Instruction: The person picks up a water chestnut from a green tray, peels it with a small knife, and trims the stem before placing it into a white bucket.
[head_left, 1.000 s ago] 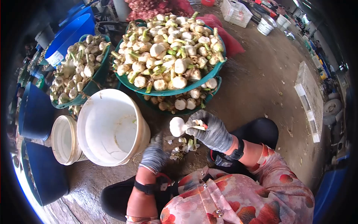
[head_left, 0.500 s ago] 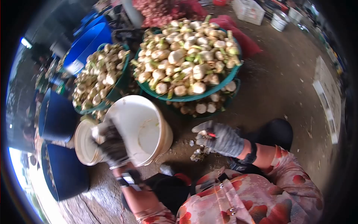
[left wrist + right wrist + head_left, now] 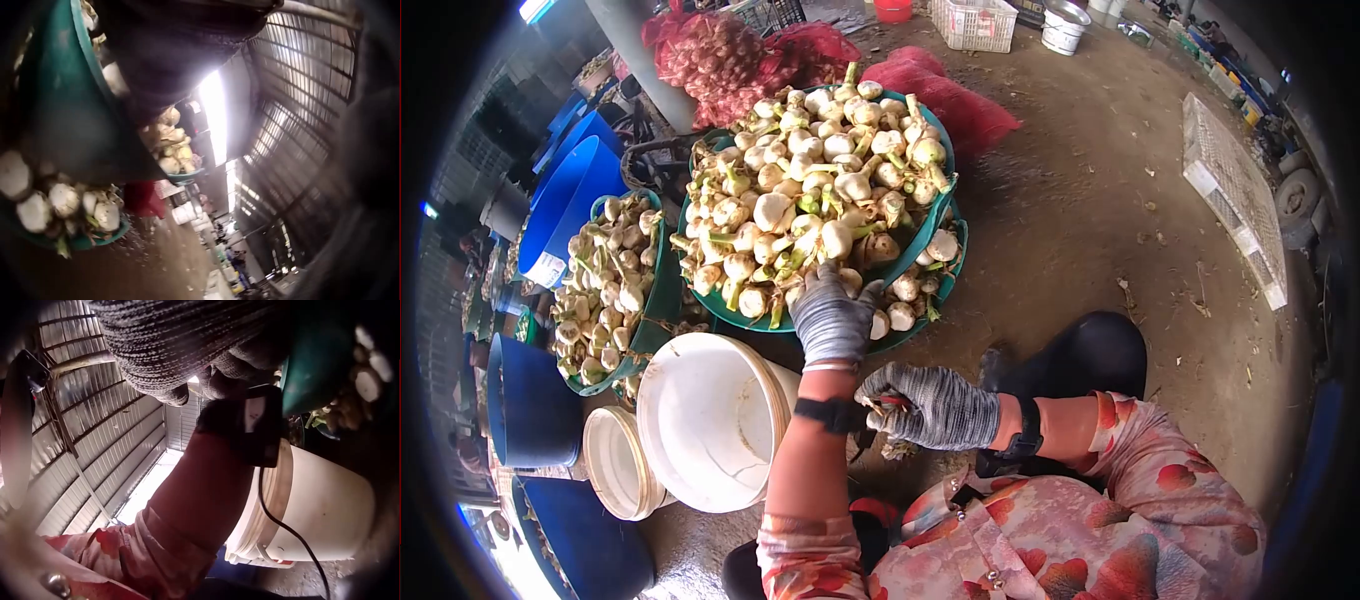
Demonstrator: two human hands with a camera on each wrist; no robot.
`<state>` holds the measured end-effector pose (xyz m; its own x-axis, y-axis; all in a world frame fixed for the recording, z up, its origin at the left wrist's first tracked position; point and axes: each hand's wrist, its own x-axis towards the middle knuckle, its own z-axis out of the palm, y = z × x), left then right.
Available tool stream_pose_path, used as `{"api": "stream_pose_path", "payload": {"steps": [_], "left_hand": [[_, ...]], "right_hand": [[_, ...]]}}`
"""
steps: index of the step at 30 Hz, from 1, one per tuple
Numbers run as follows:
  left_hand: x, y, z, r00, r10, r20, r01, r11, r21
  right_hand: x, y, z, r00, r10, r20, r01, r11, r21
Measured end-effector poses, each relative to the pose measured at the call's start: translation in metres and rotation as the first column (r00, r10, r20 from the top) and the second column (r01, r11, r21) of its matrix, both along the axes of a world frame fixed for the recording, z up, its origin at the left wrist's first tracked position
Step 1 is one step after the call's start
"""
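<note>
My left hand [image 3: 832,315], gloved, fingers [image 3: 815,285] spread over garlic bulbs [image 3: 800,200] at the near rim of the green basket [image 3: 935,225]; can't tell if one is gripped. My right hand [image 3: 930,405] sits near my lap, fingers curled round a small red-handled tool [image 3: 887,403]. White bucket [image 3: 710,420] just left of my forearm, small bucket [image 3: 615,462] beside it, second basket [image 3: 662,290] further left on the dirt floor [image 3: 1090,230].

The left hand [image 3: 832,315] hides the garlic under its fingers [image 3: 825,290].
</note>
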<state>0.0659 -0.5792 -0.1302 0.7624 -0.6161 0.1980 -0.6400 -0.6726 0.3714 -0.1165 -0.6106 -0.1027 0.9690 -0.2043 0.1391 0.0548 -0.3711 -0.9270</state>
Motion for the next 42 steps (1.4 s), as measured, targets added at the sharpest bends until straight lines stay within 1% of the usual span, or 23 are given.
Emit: {"api": "stream_pose_path", "payload": {"steps": [1, 3, 4, 6, 8, 9, 10, 12, 14, 15, 16, 17, 25, 27, 31, 33, 34, 36, 37, 39, 40, 41, 42], "left_hand": [[0.002, -0.003, -0.001, 1.0, -0.003, 0.0, 0.003, 1.0, -0.001], [0.011, -0.003, -0.002, 0.998, -0.026, -0.054, 0.024, 0.999, -0.028], [0.014, 0.006, -0.003, 0.987, -0.054, -0.151, 0.034, 0.991, -0.132], [0.01, 0.034, 0.002, 0.758, -0.307, -0.576, -0.132, 0.792, -0.596], [-0.003, 0.064, 0.019, 0.551, -0.297, -0.78, -0.467, 0.664, -0.583], [0.004, 0.09, -0.003, 0.511, -0.4, -0.761, -0.406, 0.668, -0.624], [-0.011, 0.108, 0.006, 0.421, -0.454, -0.785, -0.38, 0.697, -0.607], [-0.036, 0.131, 0.003, 0.34, -0.329, -0.881, -0.445, 0.769, -0.459], [-0.059, 0.14, -0.001, 0.265, -0.245, -0.933, -0.529, 0.772, -0.353], [-0.061, 0.152, -0.032, 0.307, -0.22, -0.926, -0.495, 0.794, -0.352], [-0.065, 0.149, -0.033, 0.35, -0.2, -0.915, -0.458, 0.816, -0.353], [-0.073, 0.152, -0.026, 0.147, -0.256, -0.955, -0.536, 0.791, -0.295], [-0.084, 0.166, -0.047, 0.238, -0.283, -0.929, -0.492, 0.789, -0.367], [-0.086, 0.171, -0.07, 0.536, -0.348, -0.769, -0.277, 0.788, -0.55], [-0.086, 0.171, -0.049, 0.5, -0.391, -0.773, -0.226, 0.802, -0.552], [-0.087, 0.172, -0.05, 0.654, -0.323, -0.684, -0.066, 0.877, -0.477], [-0.084, 0.174, -0.056, 0.653, -0.32, -0.687, -0.07, 0.877, -0.475], [-0.075, 0.181, -0.073, 0.791, -0.457, -0.407, 0.24, 0.844, -0.481], [-0.076, 0.18, -0.068, 0.791, -0.451, -0.413, 0.236, 0.848, -0.475], [-0.082, 0.178, -0.057, 0.649, -0.497, -0.575, 0.044, 0.78, -0.625], [-0.081, 0.179, -0.061, 0.647, -0.498, -0.577, 0.044, 0.78, -0.624], [-0.08, 0.18, -0.068, 0.489, -0.465, -0.738, -0.19, 0.769, -0.611], [-0.078, 0.181, -0.076, 0.294, -0.447, -0.845, -0.412, 0.738, -0.534]], "right_hand": [[0.0, -0.004, 0.0, 1.0, 0.005, 0.03, -0.007, 0.997, 0.082], [0.0, -0.012, -0.002, 0.999, -0.031, 0.027, 0.029, 0.998, 0.051], [-0.001, -0.015, -0.003, 0.998, -0.065, 0.024, 0.064, 0.998, 0.022], [0.002, -0.023, -0.004, 0.98, -0.138, 0.144, 0.166, 0.965, -0.202], [0.001, -0.031, -0.006, 0.96, -0.145, 0.239, 0.238, 0.873, -0.425], [0.001, -0.033, -0.005, 0.973, -0.141, 0.184, 0.208, 0.88, -0.427], [0.002, -0.032, -0.001, 0.976, -0.126, 0.176, 0.188, 0.897, -0.4], [0.004, -0.023, -0.004, 0.99, -0.091, 0.11, 0.127, 0.908, -0.398], [0.001, -0.011, 0.001, 0.997, -0.057, 0.056, 0.075, 0.913, -0.4], [0.001, -0.006, 0.001, 0.996, 0.041, -0.079, -0.073, 0.888, -0.454], [0.001, -0.001, 0.001, 0.968, 0.129, -0.215, -0.221, 0.845, -0.488], [0.0, 0.005, -0.007, 0.956, 0.167, -0.241, -0.263, 0.852, -0.453], [0.001, 0.013, -0.003, 0.891, 0.262, -0.372, -0.438, 0.714, -0.546], [0.001, 0.006, -0.008, 0.885, 0.31, -0.347, -0.456, 0.724, -0.517], [0.004, 0.007, 0.007, 0.854, 0.343, -0.392, -0.511, 0.698, -0.502], [0.004, 0.01, -0.003, 0.853, 0.322, -0.412, -0.513, 0.663, -0.545], [0.005, 0.01, -0.007, 0.85, 0.326, -0.414, -0.518, 0.662, -0.542], [0.009, 0.007, -0.014, 0.846, 0.357, -0.397, -0.526, 0.686, -0.502], [0.013, 0.005, -0.016, 0.862, 0.371, -0.344, -0.501, 0.721, -0.479], [0.022, -0.007, -0.017, 0.811, 0.387, -0.439, -0.54, 0.783, -0.309], [0.027, -0.011, -0.017, 0.808, 0.382, -0.448, -0.531, 0.803, -0.273], [0.028, -0.015, -0.012, 0.758, 0.298, -0.58, -0.49, 0.847, -0.205], [0.029, -0.014, -0.012, 0.757, 0.302, -0.58, -0.497, 0.842, -0.21]]}}
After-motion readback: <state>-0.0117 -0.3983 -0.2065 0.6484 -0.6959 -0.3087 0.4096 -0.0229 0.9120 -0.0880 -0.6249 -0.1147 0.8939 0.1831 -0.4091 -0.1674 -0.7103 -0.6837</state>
